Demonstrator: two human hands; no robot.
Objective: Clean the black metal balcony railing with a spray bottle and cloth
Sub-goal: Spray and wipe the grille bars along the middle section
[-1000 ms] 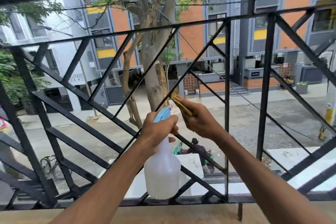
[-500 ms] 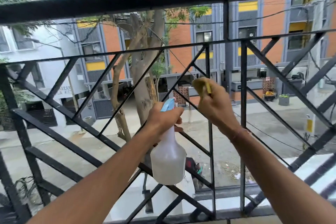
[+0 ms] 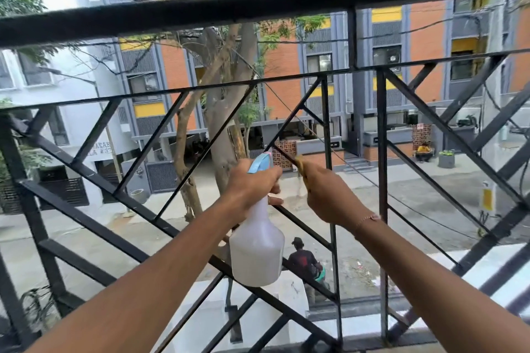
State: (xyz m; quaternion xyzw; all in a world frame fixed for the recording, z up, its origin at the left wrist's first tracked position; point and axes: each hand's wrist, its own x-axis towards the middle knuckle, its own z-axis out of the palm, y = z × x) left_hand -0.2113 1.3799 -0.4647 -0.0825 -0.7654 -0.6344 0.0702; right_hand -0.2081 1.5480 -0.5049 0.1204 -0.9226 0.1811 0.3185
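Note:
The black metal railing fills the view, with a thick top rail and thin diagonal bars below it. My left hand grips the neck of a white spray bottle with a light blue nozzle, held upright just in front of the bars. My right hand pinches a yellow cloth around a thin diagonal bar, just right of the nozzle. Most of the cloth is hidden inside the hand.
Beyond the bars lie a street far below, a tree trunk and orange and grey buildings. A person in dark clothes stands on the street. A vertical post rises right of my right hand.
My right hand with the cloth has slid down the diagonal bar towards the nozzle. The view has tilted up, so the top rail sits lower in frame. The bottle stays in my left hand.

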